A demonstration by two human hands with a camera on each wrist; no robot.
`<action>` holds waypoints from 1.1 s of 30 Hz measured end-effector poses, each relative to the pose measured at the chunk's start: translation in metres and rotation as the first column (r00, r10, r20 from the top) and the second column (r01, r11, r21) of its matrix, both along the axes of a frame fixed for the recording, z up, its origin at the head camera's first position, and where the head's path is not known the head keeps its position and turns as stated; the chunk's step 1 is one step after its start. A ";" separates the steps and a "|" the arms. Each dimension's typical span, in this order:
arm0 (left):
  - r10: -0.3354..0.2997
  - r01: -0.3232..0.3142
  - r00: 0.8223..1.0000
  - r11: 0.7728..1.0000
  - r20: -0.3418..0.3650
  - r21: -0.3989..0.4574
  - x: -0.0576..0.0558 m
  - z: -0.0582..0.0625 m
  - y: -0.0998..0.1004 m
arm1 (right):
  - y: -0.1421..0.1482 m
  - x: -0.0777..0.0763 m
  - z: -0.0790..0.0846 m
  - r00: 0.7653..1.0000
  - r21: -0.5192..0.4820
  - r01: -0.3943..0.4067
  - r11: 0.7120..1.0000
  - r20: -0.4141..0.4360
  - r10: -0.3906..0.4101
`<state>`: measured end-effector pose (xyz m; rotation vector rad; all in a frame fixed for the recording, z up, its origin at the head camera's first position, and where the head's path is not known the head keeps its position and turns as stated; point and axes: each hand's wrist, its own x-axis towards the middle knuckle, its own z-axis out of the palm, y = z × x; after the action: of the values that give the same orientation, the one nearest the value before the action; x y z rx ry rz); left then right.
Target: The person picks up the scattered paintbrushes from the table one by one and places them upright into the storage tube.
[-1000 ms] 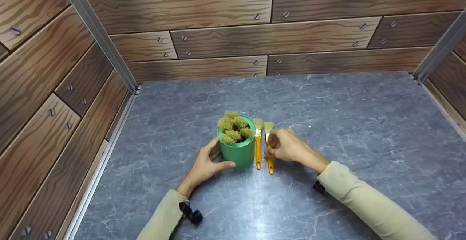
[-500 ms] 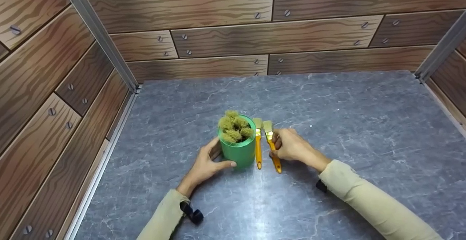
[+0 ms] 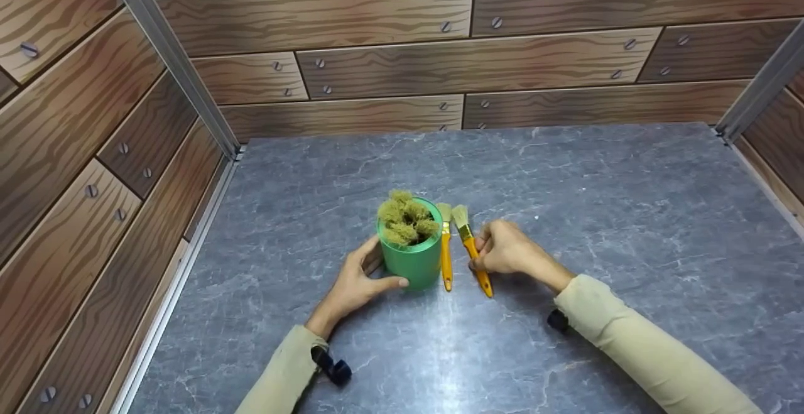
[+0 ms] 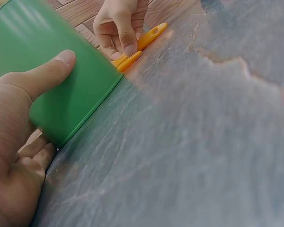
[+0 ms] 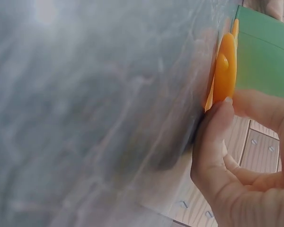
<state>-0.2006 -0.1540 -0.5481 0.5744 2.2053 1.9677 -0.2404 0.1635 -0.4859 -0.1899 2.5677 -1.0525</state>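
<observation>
A green cylindrical pot [image 3: 411, 269] stands upright on the table, topped with tufts of olive-green moss-like plant [image 3: 401, 214]. My left hand [image 3: 355, 289] holds it low on the left side, thumb [image 4: 57, 71] across the front and fingers round the back. Right of the pot lies one paintbrush [image 3: 446, 260], bristles pointing away, with an orange handle. My right hand [image 3: 510, 252] pinches the handle of a second paintbrush [image 3: 483, 279] between thumb and fingers. That brush slants, bristles toward the first brush; its handle end [image 5: 226, 71] shows in the right wrist view.
The grey marbled tabletop [image 3: 301, 188] spreads round both hands. Wood-patterned panels [image 3: 377, 75] form walls at the back and sides, with metal strips [image 3: 173, 56] at the corners. A black wrist strap [image 3: 330, 367] sits on the left sleeve.
The right hand has shifted slightly right with the second paintbrush, whose handle end has swung right, so it now slants away from the first. The left hand and pot stay in place.
</observation>
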 end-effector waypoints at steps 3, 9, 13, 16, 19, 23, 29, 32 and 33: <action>-0.004 0.004 1.000 1.000 -0.004 -0.001 0.000 0.000 0.000 | 0.000 -0.001 0.000 1.000 -0.012 0.008 1.000 0.018 -0.008; -0.007 0.007 1.000 1.000 -0.011 0.002 -0.002 0.000 -0.002 | 0.001 -0.002 -0.001 1.000 -0.029 0.003 1.000 0.010 -0.003; -0.005 0.005 1.000 1.000 -0.009 0.006 -0.001 0.000 -0.002 | 0.003 -0.003 0.001 1.000 -0.077 0.003 0.997 0.023 -0.001; -0.003 0.003 1.000 1.000 -0.004 0.004 -0.001 0.001 -0.001 | 0.004 -0.002 0.003 1.000 -0.117 0.014 0.993 0.025 -0.011; -0.003 0.003 1.000 1.000 -0.001 -0.002 -0.001 0.000 0.000 | 0.006 -0.001 0.008 1.000 -0.142 0.014 0.990 0.004 -0.013; -0.001 0.001 1.000 1.000 0.000 -0.004 0.000 -0.001 0.000 | 0.008 0.001 0.017 0.998 -0.179 -0.010 0.984 -0.055 0.000; -0.001 0.001 1.000 1.000 0.007 -0.004 0.000 0.000 0.000 | 0.010 0.002 0.033 0.991 -0.299 -0.071 0.952 -0.127 0.034; -0.002 0.002 1.000 1.000 0.007 -0.001 0.000 0.001 0.000 | 0.010 0.004 0.042 0.991 -0.338 -0.078 0.938 -0.129 0.036; -0.002 0.002 1.000 1.000 0.007 0.000 0.000 0.001 0.000 | 0.010 0.005 0.045 0.991 -0.344 -0.078 0.936 -0.128 0.036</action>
<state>-0.2006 -0.1540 -0.5467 0.5683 2.1999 1.9660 -0.2356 0.1733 -0.4407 -0.4273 2.4389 -1.5105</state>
